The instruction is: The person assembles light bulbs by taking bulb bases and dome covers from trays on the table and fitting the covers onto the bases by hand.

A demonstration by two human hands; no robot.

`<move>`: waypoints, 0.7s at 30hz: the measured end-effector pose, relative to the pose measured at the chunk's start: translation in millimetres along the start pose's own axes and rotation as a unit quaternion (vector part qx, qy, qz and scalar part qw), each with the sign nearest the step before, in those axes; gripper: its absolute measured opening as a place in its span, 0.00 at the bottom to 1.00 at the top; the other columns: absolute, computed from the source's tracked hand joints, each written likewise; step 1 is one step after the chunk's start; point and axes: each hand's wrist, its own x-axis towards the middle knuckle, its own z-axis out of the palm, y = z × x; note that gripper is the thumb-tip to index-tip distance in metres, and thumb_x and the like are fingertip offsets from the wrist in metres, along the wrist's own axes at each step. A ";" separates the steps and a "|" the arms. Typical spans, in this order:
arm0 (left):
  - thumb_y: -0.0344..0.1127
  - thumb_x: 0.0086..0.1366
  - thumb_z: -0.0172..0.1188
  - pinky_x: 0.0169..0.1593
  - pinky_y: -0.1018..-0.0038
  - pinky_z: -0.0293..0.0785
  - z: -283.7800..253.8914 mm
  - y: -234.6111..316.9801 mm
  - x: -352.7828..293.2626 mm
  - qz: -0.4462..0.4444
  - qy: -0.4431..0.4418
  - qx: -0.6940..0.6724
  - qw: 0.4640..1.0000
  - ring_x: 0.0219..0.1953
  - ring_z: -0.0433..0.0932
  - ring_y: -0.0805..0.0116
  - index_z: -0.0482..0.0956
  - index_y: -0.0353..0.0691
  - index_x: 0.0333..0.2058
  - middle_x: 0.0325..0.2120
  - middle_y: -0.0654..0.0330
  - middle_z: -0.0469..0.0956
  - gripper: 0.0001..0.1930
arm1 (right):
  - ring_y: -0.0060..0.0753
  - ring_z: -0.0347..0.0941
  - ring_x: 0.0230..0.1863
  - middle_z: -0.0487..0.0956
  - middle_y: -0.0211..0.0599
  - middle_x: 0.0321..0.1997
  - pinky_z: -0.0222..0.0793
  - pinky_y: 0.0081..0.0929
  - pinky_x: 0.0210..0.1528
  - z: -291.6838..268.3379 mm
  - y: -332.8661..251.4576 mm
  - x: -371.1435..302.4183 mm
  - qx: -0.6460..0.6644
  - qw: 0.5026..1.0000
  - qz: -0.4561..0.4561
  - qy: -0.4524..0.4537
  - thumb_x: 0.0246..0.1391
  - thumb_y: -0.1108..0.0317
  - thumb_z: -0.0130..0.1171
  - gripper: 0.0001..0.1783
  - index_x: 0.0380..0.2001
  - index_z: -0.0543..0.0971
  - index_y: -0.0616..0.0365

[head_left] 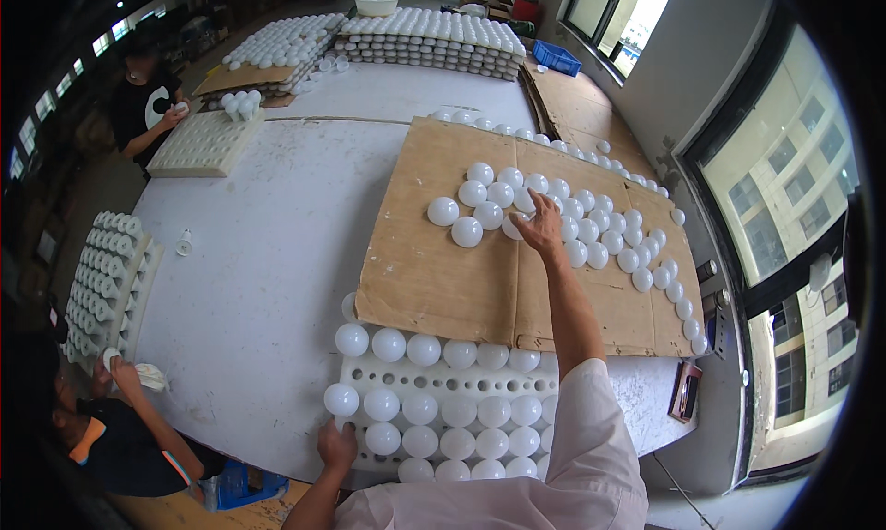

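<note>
Nearest you, the white foam tray with round sockets lies at the table's near edge, mostly filled with white frosted globe-shaped bulb covers. One row of sockets, second from the far side, stands largely bare, with a few more gaps toward the tray's left edge; I judge the tray well over half loaded.

Your left hand rests on the tray's near left corner, fingers curled over the rim, beside a globe sitting at that edge.

Your right hand reaches far forward, fingers spread and lowered onto a loose globe in the cluster of white covers on the flat brown cardboard sheet. Whether it has closed on that globe, you cannot tell from this view.

Many loose covers remain on the cardboard, more than the open sockets would take. Filled trays are stacked at the far end of the white table.
</note>
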 end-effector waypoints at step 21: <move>0.35 0.53 0.60 0.34 0.52 0.67 11.1 -11.3 2.5 0.014 0.047 0.019 0.999 0.30 0.73 0.42 0.73 0.32 0.28 0.25 0.44 0.73 0.11 | 0.63 0.40 0.70 0.66 0.39 0.64 0.40 0.66 0.66 -3.6 39.7 9.7 -0.044 0.976 -0.030 -0.213 0.39 0.30 0.57 0.48 0.62 0.65 0.43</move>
